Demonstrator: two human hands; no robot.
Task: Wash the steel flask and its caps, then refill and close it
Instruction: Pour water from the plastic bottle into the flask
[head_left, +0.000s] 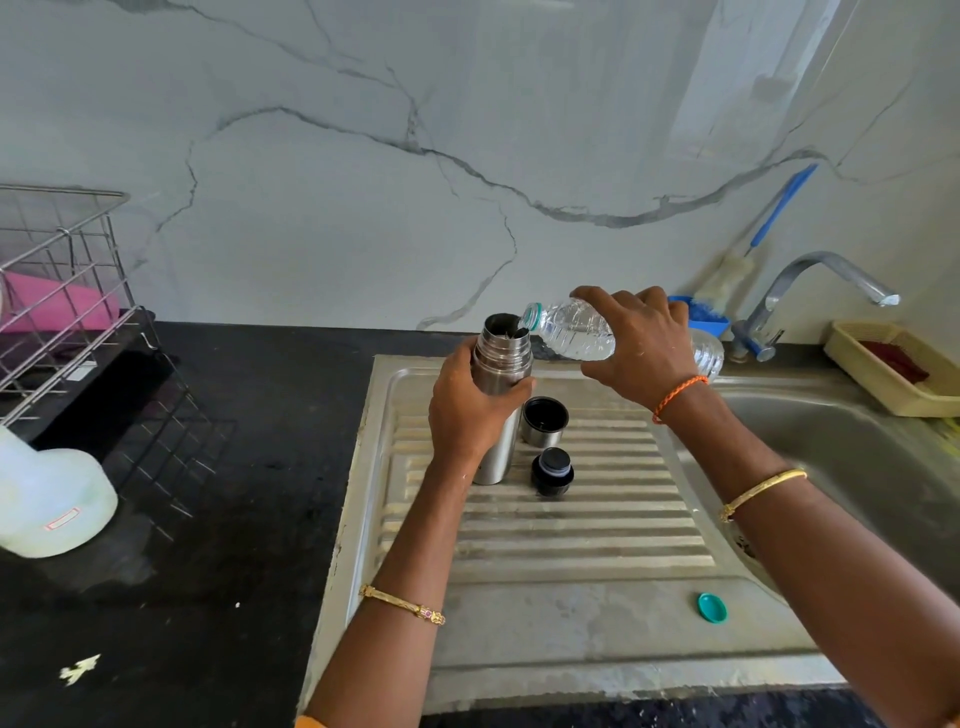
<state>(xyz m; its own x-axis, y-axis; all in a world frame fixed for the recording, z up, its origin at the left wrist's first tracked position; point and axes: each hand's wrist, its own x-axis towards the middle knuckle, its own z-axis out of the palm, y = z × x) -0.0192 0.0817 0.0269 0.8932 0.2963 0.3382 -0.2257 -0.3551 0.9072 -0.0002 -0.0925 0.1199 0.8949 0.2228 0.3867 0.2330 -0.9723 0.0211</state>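
The steel flask (503, 358) stands upright and uncapped on the ribbed drainboard (571, 525). My left hand (467, 410) grips its body from the left. My right hand (639, 348) holds a clear plastic water bottle (571, 330) tipped on its side, its open mouth at the flask's rim. Just right of the flask sits the steel cup cap (544, 421), open side up. The black stopper cap (552, 470) lies in front of it.
A teal bottle cap (712, 607) lies near the drainboard's front right. The sink basin (852, 457) and tap (826, 291) are at the right, with a bottle brush (763, 234) and a yellow tray (898, 369). A wire rack (67, 291) and white container (52, 499) occupy the black counter at left.
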